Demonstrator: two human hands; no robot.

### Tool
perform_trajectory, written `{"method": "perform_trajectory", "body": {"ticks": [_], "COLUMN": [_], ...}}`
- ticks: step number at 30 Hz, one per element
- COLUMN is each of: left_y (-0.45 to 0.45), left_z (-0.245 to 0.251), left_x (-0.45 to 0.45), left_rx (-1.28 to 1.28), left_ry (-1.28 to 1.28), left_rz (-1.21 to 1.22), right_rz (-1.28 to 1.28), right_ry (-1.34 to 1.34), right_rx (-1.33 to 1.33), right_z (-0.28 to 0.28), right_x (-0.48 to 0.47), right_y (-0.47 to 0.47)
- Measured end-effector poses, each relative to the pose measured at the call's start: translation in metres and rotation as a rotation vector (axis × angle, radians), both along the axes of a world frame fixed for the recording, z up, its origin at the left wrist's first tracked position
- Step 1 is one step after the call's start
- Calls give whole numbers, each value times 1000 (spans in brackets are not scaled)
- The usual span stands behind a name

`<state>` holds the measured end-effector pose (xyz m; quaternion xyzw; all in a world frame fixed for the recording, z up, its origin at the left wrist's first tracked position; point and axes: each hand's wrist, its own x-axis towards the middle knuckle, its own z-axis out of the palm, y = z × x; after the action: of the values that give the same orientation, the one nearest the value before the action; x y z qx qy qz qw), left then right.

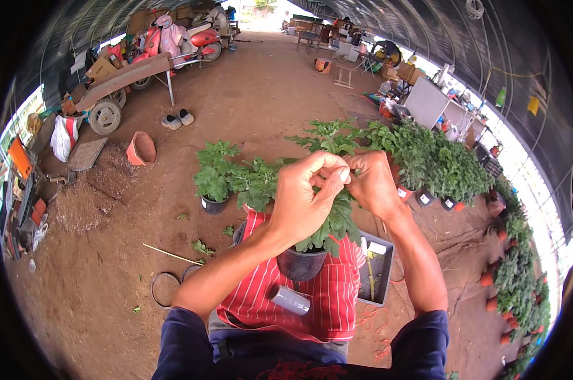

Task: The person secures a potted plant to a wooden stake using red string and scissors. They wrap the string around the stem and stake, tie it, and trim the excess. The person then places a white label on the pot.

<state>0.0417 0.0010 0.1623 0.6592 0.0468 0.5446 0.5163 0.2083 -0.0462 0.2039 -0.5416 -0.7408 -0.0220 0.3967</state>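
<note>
A leafy green plant in a black pot stands between my knees, against a red striped apron. My left hand is raised in front of its foliage, thumb and fingers pinched together. Close against it, my right hand has its fingers curled among the upper leaves, with a bit of green by the fingertips. What either hand grips is too small or hidden to tell. A grey cylinder lies on the apron below the pot.
To the right sits a grey tray holding small items. Potted plants stand ahead, with more potted plants along the right. A wire hoop, a thin stick and fallen leaves lie left. Farther off are an orange pot and a cart.
</note>
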Motion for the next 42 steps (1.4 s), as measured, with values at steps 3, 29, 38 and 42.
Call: {"method": "perform_trajectory", "body": {"ticks": [3, 29, 38, 42], "left_y": [6, 34, 29, 32], "left_z": [9, -9, -10, -16], "left_x": [1, 6, 6, 6], "left_rx": [61, 388, 473, 593], "left_ry": [41, 279, 279, 221], "left_rz": [33, 510, 579, 561], "right_rz": [-105, -54, -38, -29], "right_ry": [-36, 250, 344, 520], "right_rx": [-66, -192, -240, -330], "right_z": [2, 1, 2, 6], "right_x": [0, 12, 12, 15], "right_y": [-5, 2, 4, 3]}}
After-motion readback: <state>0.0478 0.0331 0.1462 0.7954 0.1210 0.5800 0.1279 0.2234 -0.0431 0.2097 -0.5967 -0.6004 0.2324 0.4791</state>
